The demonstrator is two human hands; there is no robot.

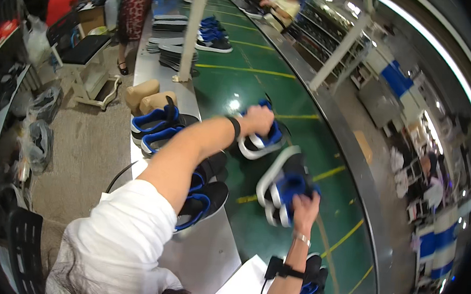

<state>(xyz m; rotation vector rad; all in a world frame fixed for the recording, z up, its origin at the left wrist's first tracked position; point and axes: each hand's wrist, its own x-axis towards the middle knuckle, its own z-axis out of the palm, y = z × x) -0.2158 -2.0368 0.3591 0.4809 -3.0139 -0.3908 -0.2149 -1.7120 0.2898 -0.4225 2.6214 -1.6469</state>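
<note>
Stretched out over the green belt, my left hand [258, 119] is closed on the upper of a blue and dark sneaker [270, 144] with a white sole. Closer to me, my right hand [305, 210] grips a second sneaker [285, 174] at its blue collar. That shoe is tilted, its pale sole edge turned to the left, and slightly blurred. Under and beside my left arm, several matching sneakers [201, 203] stand on the metal ledge. More sneakers [309, 293] lie near my right forearm.
The green conveyor belt [242, 79] with yellow lines runs away from me. A white post [192, 35] rises from the ledge near stacked soles [171, 44] and tan shoe forms [148, 96]. White paper [236, 289] lies close by. Co-workers stand or sit farther along; a chair [80, 52] is left.
</note>
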